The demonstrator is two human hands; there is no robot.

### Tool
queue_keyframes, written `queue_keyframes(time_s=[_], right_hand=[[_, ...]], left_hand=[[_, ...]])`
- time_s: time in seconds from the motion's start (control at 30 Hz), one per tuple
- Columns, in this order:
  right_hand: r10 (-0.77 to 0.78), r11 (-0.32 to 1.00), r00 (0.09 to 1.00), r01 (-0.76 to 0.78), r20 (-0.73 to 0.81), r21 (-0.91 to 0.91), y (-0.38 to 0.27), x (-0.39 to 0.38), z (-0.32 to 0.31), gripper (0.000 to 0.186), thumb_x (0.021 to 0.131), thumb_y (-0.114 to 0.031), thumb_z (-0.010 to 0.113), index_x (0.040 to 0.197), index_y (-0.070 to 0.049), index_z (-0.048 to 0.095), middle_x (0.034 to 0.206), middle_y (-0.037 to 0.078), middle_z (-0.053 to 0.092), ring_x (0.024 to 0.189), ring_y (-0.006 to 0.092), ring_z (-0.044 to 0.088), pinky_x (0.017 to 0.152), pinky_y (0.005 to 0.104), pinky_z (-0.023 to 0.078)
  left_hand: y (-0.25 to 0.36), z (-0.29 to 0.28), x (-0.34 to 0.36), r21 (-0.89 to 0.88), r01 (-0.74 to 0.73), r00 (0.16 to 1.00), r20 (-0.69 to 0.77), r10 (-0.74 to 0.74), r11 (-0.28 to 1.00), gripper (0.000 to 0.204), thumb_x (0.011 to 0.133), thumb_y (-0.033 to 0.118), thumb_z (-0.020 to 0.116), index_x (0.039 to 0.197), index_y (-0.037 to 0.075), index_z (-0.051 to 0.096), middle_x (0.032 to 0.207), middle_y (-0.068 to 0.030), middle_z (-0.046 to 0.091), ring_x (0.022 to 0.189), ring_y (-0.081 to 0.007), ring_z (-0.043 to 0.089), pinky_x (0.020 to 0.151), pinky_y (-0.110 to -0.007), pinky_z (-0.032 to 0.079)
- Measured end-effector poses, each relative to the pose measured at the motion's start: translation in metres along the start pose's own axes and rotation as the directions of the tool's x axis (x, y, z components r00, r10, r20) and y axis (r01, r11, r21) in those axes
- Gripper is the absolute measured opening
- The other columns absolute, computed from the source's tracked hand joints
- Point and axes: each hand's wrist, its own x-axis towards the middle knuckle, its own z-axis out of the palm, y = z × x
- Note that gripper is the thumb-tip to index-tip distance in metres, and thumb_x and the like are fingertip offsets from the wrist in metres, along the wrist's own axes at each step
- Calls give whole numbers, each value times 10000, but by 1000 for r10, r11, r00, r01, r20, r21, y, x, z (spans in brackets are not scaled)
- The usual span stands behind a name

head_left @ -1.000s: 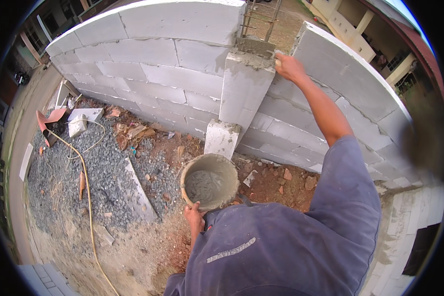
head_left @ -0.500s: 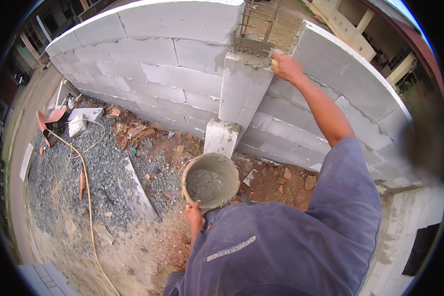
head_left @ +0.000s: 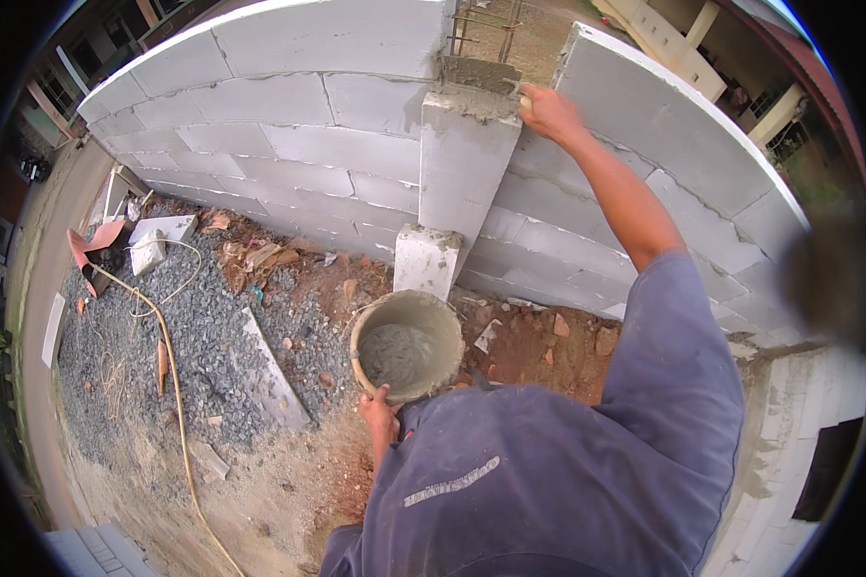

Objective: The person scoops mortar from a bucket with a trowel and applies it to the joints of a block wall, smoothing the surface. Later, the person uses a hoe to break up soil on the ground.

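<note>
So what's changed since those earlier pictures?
The pillar sits a bit higher and further left in frame because the view shifted. Nothing was visibly taken or let go. The right hand still grips a tool at its top; the left hand still holds the bucket rim.

Gry mortar (head_left: 395, 356), wht blocks (head_left: 351, 147), blu-gry shirt (head_left: 568, 462)

Mortar (head_left: 394, 358) was contained in a bucket (head_left: 443, 338), held at its near left rim by the left hand (head_left: 380, 415). A short block (head_left: 425, 260) was noted between bucket and pier (head_left: 470, 159). The right hand (head_left: 551, 112) was positioned at the pier's upper right edge. The pier was flanked by block walls (head_left: 269, 120); reinforcement bars (head_left: 513, 29) were observed behind it. Leftward, gravel (head_left: 207, 332) was crossed by a hose (head_left: 167, 346).
</note>
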Motion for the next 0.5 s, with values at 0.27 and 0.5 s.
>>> queue_keyframes(time_s=[0.27,0.5], right_hand=[[51,835,987,40,-149,549,-60,-97,9,356,861,-261,620,1153,-58,597,1052,209,666,940,422,652,814,486,530],[-372,823,841,103,393,559,-126,-318,114,280,876,-166,601,1080,26,603,929,246,647,871,438,650,767,510,519]], left_hand=[[4,2,1,-15,-4,1000,30,5,1000,310,897,25,597,1188,-2,493,1067,-170,621,904,-323,695,715,-471,648],[5,11,2,47,30,999,-14,-30,998,241,894,25,605,1107,21,493,1038,-170,623,855,-318,696,664,-454,644]])
